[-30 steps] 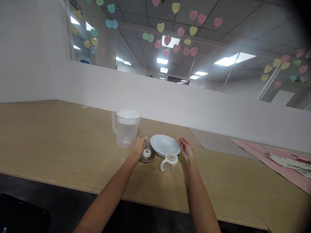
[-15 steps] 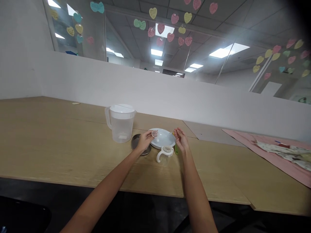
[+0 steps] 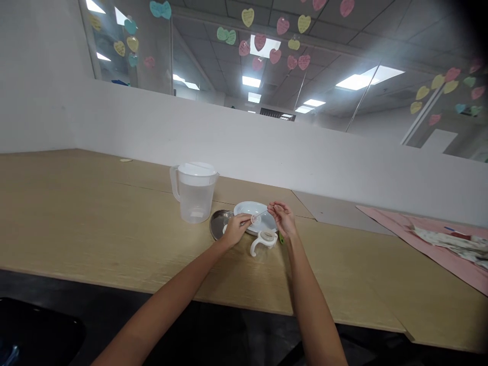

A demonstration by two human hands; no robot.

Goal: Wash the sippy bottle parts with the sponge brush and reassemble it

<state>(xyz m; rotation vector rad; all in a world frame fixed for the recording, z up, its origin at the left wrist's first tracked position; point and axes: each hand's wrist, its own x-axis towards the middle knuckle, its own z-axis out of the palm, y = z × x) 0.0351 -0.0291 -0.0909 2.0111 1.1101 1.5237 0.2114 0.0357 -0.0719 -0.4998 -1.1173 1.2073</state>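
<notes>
My left hand (image 3: 237, 229) is closed, pinching a small round clear piece with a pale rim (image 3: 255, 219) above the white bowl (image 3: 247, 206). My right hand (image 3: 282, 217) is closed at the fingertips on a thin pale stick (image 3: 262, 213), whose lower end reaches the round piece. Just in front of the bowl stands a clear cup with a white handled collar (image 3: 264, 239). A round metal dish (image 3: 216, 223), partly hidden by my left hand, lies left of the bowl with something clear in it. Behind my right wrist shows a bit of a green object (image 3: 281, 238).
A lidded translucent pitcher (image 3: 197, 198) stands on the wooden table (image 3: 114, 218) to the left. On the right lies a pink cloth (image 3: 385, 223) with a patterned cloth (image 3: 450, 241) on it. A white wall (image 3: 160, 127) borders the table's back.
My hands have come closer together over the bowl. The thin stick now shows between my right fingers and the round piece. The view has shifted slightly.
</notes>
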